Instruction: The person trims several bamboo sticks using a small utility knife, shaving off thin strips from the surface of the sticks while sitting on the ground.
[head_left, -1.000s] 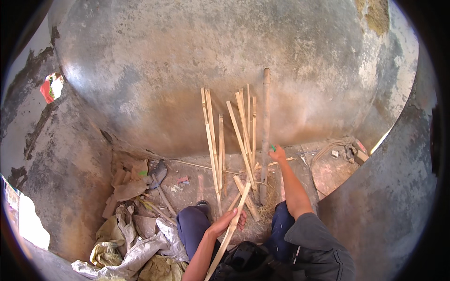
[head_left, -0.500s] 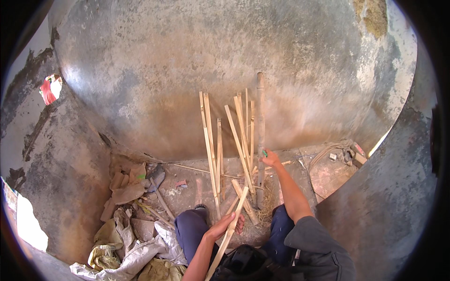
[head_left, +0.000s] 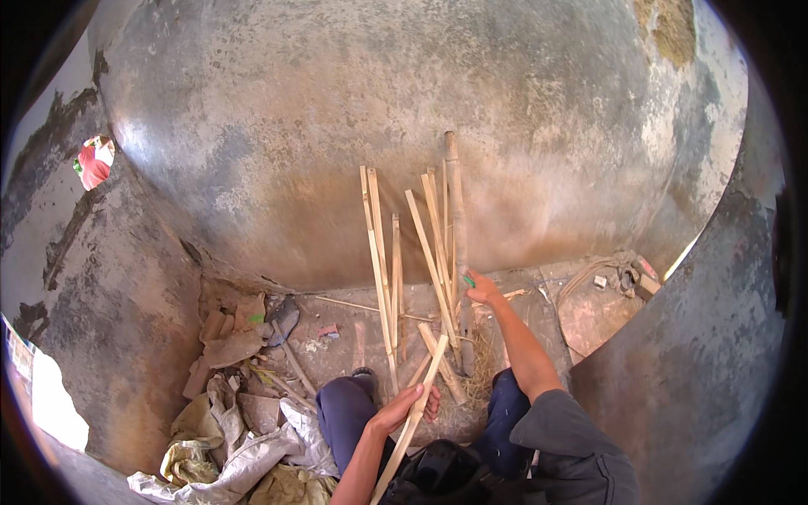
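Note:
A pale split strip of wood or bamboo [head_left: 427, 383] rises from the lower edge, tilted right. My left hand [head_left: 399, 411] is closed round it, with fingertips showing on its far side. Farther out, my right hand [head_left: 483, 289] is closed on a small green object [head_left: 469, 280], whose kind I cannot make out. That hand is right beside a round, greyish bamboo pole [head_left: 457, 202] leaning on the wall; whether the fingers grip the pole is unclear. Several pale strips [head_left: 376, 252] lean left of it. Short cut pieces [head_left: 444, 370] lie between my knees.
A curved, stained wall [head_left: 278, 151] encloses the space ahead. Crumpled sacks [head_left: 236, 454] and broken brown pieces [head_left: 227, 341] are heaped at left. On the right floor are a coil of cord [head_left: 581, 278] and rubble [head_left: 646, 288]. Shavings [head_left: 480, 379] lie by my right knee.
The bamboo pole has shifted left, its top now closer to the leaning strips. My right hand has moved slightly left and down. My left hand keeps its hold on the strip.

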The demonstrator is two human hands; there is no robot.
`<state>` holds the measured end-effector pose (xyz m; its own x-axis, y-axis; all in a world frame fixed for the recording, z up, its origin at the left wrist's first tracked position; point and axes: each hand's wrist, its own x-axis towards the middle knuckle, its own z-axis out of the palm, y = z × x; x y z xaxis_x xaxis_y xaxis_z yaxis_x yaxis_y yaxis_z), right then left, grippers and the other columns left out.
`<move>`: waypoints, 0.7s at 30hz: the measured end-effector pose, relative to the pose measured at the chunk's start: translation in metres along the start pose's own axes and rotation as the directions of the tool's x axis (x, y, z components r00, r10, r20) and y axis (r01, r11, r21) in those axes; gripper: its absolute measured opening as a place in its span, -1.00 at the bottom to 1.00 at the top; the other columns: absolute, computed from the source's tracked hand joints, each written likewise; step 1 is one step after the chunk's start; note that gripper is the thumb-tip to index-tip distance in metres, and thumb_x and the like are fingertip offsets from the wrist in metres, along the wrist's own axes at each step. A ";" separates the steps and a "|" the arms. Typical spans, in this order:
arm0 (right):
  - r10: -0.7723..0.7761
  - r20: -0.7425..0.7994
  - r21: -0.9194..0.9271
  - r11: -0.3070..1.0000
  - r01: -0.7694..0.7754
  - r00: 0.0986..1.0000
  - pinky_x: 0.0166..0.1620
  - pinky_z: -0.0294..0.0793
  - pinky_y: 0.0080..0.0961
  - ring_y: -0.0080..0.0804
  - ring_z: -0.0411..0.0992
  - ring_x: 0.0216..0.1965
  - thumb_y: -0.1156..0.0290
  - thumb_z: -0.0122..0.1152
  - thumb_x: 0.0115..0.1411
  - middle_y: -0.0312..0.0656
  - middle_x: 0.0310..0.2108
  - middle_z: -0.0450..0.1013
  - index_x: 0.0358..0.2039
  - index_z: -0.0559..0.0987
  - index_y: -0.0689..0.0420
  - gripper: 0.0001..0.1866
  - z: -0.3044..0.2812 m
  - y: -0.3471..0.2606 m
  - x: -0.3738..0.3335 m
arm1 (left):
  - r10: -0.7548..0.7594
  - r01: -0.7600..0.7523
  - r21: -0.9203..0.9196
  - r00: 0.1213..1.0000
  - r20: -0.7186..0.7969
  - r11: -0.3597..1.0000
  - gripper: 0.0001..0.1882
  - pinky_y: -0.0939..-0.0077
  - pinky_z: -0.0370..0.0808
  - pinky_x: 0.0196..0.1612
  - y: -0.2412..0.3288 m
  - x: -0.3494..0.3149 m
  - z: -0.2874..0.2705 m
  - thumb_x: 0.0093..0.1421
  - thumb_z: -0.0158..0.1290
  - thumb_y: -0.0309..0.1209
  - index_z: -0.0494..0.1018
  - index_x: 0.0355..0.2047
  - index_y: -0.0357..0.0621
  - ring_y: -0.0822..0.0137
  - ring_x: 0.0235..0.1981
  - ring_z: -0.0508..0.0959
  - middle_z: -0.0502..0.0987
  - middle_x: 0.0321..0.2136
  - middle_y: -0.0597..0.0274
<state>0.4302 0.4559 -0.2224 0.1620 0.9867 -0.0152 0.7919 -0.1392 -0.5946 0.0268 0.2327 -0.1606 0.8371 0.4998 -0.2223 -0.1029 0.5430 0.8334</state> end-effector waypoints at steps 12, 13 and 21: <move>-0.020 -0.120 0.076 0.997 0.029 0.993 -0.05 0.56 -0.08 0.02 0.66 -0.20 -0.04 0.10 0.51 0.03 -0.33 0.67 0.11 0.57 0.21 -0.47 -0.075 -0.053 -0.055 | -0.043 0.046 0.023 0.993 -0.105 0.999 -0.52 0.62 0.21 -0.64 0.006 -0.052 0.047 0.62 -0.13 0.10 0.41 -0.10 -0.09 0.56 -0.69 0.19 0.20 -0.56 0.47; -0.066 -0.130 0.106 0.991 0.080 0.989 -0.09 0.55 -0.08 0.00 0.65 -0.26 -0.03 0.06 0.53 -0.01 -0.37 0.66 0.10 0.57 0.21 -0.49 -0.083 -0.061 -0.067 | -0.041 0.047 0.041 0.991 -0.124 0.998 -0.56 0.62 0.17 -0.64 0.007 -0.052 0.048 0.64 -0.13 0.05 0.38 -0.16 -0.07 0.58 -0.68 0.14 0.17 -0.57 0.50; -0.278 -0.376 0.297 0.868 0.399 0.884 -0.19 0.45 -0.19 -0.04 0.52 -0.36 0.16 -0.01 0.59 0.03 -0.41 0.52 0.05 0.53 0.25 -0.62 -0.145 -0.150 -0.167 | 0.116 -0.036 0.340 0.969 -0.218 0.940 -0.51 0.59 0.15 -0.59 0.073 -0.049 0.093 0.62 -0.06 0.05 0.26 -0.37 -0.02 0.61 -0.63 0.18 0.22 -0.56 0.50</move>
<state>0.3700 0.2997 -0.0145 0.1440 0.8793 0.4540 0.5770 0.2981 -0.7604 0.0282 0.1853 -0.0419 0.6820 0.6947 -0.2288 0.0558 0.2625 0.9633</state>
